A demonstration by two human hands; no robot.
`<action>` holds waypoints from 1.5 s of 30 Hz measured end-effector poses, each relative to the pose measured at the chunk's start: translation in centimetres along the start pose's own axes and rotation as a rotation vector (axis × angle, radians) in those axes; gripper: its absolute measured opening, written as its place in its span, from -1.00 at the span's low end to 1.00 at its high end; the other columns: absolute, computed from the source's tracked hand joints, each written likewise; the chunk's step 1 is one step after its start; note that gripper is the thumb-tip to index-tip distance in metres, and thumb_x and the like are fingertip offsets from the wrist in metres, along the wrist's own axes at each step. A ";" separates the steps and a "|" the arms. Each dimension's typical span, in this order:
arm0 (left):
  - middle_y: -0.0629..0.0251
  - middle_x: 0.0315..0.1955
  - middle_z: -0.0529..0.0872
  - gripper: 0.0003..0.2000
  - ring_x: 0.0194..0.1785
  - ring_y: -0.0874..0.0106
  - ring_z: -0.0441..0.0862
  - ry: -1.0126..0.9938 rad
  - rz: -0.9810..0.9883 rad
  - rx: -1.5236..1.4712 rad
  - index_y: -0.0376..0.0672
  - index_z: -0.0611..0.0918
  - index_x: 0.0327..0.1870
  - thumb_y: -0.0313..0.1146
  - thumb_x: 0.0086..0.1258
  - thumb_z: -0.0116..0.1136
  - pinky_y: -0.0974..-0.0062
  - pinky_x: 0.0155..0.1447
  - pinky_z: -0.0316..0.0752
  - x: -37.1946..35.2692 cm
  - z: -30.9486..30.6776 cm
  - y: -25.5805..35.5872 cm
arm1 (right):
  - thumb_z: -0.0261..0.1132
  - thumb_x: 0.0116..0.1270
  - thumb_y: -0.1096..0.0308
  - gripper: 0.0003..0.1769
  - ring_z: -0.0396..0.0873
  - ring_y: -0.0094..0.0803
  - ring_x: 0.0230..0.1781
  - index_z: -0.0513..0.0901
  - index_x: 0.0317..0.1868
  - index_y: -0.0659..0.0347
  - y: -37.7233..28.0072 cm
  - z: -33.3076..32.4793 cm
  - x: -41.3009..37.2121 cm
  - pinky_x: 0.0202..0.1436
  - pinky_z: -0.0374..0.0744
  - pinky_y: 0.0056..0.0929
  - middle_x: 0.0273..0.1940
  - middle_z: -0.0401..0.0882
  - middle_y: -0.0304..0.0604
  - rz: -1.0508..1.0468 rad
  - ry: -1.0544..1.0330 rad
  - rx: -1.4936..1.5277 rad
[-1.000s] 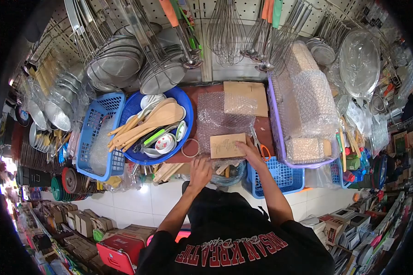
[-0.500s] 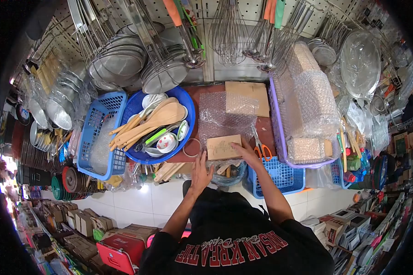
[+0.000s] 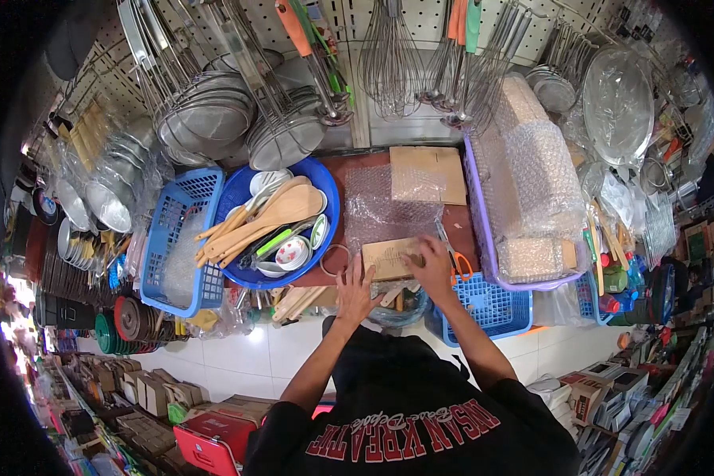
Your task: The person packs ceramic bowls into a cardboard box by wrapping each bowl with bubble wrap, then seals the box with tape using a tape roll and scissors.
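Note:
A small brown cardboard box (image 3: 383, 262) with writing on top lies at the front edge of the counter. My left hand (image 3: 355, 295) has its fingers spread at the box's left front corner, touching it. Over the right end of the box is my right hand (image 3: 434, 270), fingers bent and their tips blurred; whether they pinch anything I cannot make out. Behind the box lies a sheet of bubble wrap (image 3: 369, 202), partly over a flat piece of cardboard (image 3: 436, 163). Orange-handled scissors (image 3: 462, 268) rest right of my right hand, and a ring like a tape roll (image 3: 335, 260) sits left of the box.
A blue bowl (image 3: 331, 198) of wooden spatulas and ladles stands left, beside a blue basket (image 3: 155, 262). At right, a purple basket (image 3: 484, 230) holds bubble-wrapped boxes. Strainers (image 3: 206, 119) and whisks (image 3: 389, 71) hang above. Another blue basket (image 3: 492, 305) sits low at front right.
My right hand has lifted slightly and its fingers have moved over the right end of the box. My left hand stays at the left corner. The view has shifted a little.

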State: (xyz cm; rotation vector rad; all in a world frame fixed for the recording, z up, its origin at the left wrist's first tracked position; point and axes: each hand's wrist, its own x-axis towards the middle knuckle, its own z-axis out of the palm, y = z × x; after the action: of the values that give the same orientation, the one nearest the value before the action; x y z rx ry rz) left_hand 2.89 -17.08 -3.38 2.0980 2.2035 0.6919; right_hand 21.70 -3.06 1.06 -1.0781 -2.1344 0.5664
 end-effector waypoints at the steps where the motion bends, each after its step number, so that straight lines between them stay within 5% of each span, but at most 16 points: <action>1: -0.11 0.56 0.08 -0.12 0.54 0.00 0.19 -0.015 0.016 0.016 -0.07 0.40 0.39 -0.02 0.01 0.58 -0.22 0.48 0.07 0.2 -0.4 0.2 | 0.54 0.14 0.09 -0.47 0.51 0.00 0.21 0.70 0.10 0.11 0.8 0.3 -0.4 0.28 0.50 -0.15 0.21 0.54 -0.01 -0.119 -0.031 -0.051; 11: -0.12 0.55 0.08 -0.17 0.64 -0.01 -0.01 -0.103 0.123 0.033 -0.13 0.49 0.31 0.08 0.01 0.53 -0.28 0.60 -0.22 1.5 0.2 -1.6 | 0.52 0.07 -0.18 -0.18 0.32 -0.05 0.43 0.56 0.33 -0.06 1.1 -3.6 -0.3 0.44 0.32 0.02 0.40 0.42 -0.14 -0.385 -0.332 -0.160; 18: -0.23 0.49 0.13 -0.31 0.60 -0.10 0.07 -0.043 0.215 0.012 -0.17 0.53 0.24 0.00 0.14 0.48 -0.26 0.63 -0.25 2.4 0.8 -2.4 | 0.56 0.04 -0.11 -0.05 0.29 -0.03 0.45 0.44 0.44 -0.06 1.4 -3.9 -0.2 0.47 0.30 0.03 0.49 0.30 -0.13 -0.387 -0.457 -0.224; 24: -0.18 0.41 0.17 -0.34 0.50 -0.23 0.22 0.059 0.206 -0.299 -0.20 0.43 0.18 -0.18 0.13 0.54 -0.17 0.54 0.21 2.9 1.3 -3.3 | 0.59 0.06 0.05 -0.17 0.26 0.02 0.48 0.51 0.37 -0.07 2.6 -2.7 -0.1 0.50 0.28 0.05 0.52 0.22 -0.04 -0.415 -0.394 -0.177; 27: -0.15 0.42 0.14 -0.33 0.45 -0.26 0.26 -0.177 -0.033 -0.458 -0.19 0.38 0.16 -0.22 0.12 0.56 -0.10 0.47 0.36 3.1 0.2 -2.8 | 0.62 0.03 0.15 -0.22 0.26 0.10 0.49 0.56 0.31 -0.05 3.2 -2.3 0.6 0.48 0.35 0.04 0.54 0.15 0.07 -0.419 -0.369 -0.083; 36: -0.15 0.41 0.16 -0.30 0.33 -0.30 0.40 -0.056 0.223 -0.300 -0.19 0.38 0.17 -0.19 0.09 0.58 -0.06 0.37 0.46 3.8 -0.9 -3.0 | 0.64 0.07 0.25 -0.23 0.30 0.17 0.48 0.54 0.31 0.00 3.5 -2.7 1.2 0.45 0.47 -0.15 0.56 0.07 0.15 -0.293 -0.561 0.094; 45: 0.05 0.25 0.47 -0.46 0.33 0.00 0.49 -0.234 0.036 -0.530 -0.17 0.52 0.08 -0.10 0.17 0.46 0.07 0.39 0.38 6.3 -7.5 -0.6 | 0.66 0.04 0.18 -0.16 0.13 0.12 0.58 0.49 0.35 0.03 2.1 -5.4 1.6 0.57 0.27 -0.15 0.60 0.02 0.16 -0.124 -0.753 0.228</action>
State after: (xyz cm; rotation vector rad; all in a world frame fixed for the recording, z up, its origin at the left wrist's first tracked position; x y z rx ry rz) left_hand -0.60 -13.29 5.02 1.8377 1.6369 0.8643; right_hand 26.06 -0.16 4.05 -0.6465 -2.6451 1.2713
